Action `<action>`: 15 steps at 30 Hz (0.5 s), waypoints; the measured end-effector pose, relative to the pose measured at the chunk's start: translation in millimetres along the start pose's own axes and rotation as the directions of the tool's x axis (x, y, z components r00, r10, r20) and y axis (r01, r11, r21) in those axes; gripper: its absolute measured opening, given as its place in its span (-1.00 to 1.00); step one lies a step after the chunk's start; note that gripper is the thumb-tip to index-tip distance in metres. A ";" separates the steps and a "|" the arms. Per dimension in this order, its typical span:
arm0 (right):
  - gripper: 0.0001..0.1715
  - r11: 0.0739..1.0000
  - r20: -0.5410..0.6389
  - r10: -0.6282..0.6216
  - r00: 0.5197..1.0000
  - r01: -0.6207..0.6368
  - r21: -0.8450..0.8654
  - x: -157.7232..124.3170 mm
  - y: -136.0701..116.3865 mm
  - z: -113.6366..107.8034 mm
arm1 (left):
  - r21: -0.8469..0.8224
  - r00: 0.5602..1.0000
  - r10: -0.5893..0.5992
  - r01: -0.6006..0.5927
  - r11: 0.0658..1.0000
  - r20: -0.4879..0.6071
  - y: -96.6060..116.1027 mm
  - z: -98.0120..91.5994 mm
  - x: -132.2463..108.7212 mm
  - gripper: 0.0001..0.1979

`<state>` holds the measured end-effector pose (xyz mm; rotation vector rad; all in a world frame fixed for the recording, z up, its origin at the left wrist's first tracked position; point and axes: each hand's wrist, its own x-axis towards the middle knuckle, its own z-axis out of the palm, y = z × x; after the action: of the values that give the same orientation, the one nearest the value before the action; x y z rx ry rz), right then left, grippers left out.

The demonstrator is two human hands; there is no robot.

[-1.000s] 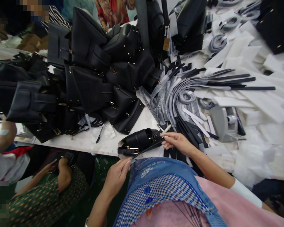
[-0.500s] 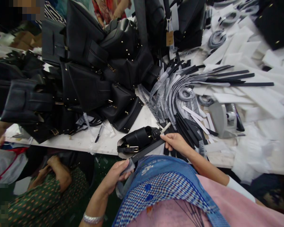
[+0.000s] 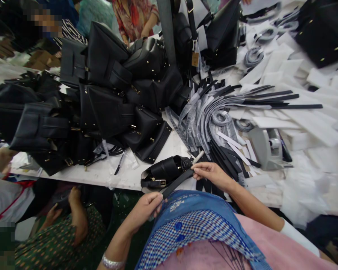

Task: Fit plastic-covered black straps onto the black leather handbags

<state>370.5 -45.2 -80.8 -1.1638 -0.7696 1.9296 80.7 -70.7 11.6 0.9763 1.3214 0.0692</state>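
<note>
A black strap [image 3: 177, 182] runs between my two hands in front of my apron. My left hand [image 3: 146, 208] is closed on its lower left end. The fingers of my right hand [image 3: 210, 173] pinch the other end, beside a small pale stick-like tool [image 3: 198, 157] lying at the table edge. Just beyond the strap a small black handbag [image 3: 165, 170] with a gold buckle lies on its side on the white table [image 3: 101, 176].
Black handbags [image 3: 107, 108] are piled at the left and centre. Plastic-wrapped straps [image 3: 205, 112] fan out to the right, near a grey tape dispenser [image 3: 266, 148] and white foam sheets [image 3: 307, 120]. Co-workers sit at the left, one in a dotted green sleeve [image 3: 56, 240]; another stands across the table.
The view has shifted slightly, so the table sits lower in the picture. My left hand has closed further along the strap, and the clear wrap seen at its end is now hidden.
</note>
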 end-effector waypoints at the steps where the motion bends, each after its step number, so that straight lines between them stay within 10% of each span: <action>1: -0.53 1.000 0.017 -0.010 1.000 0.010 -0.003 -0.6 -1.2 3.2 | -0.009 1.000 0.013 -0.013 1.000 0.022 1.9 2.6 1.8 -0.52; 11: -0.53 0.970 0.030 -0.171 0.985 0.174 -0.172 6.6 1.5 23.1 | 0.024 0.984 0.178 -0.178 0.984 -0.019 31.3 30.3 44.6 -0.55; 15: -0.53 0.740 -0.024 -0.440 0.898 0.347 -0.577 20.0 8.1 6.8 | 0.126 0.975 0.205 -0.193 0.973 -0.091 36.6 25.0 65.3 -0.59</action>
<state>355.7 -33.8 -93.6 -1.3348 -1.4331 1.2593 138.5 -25.6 -17.7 1.2175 1.3295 0.2000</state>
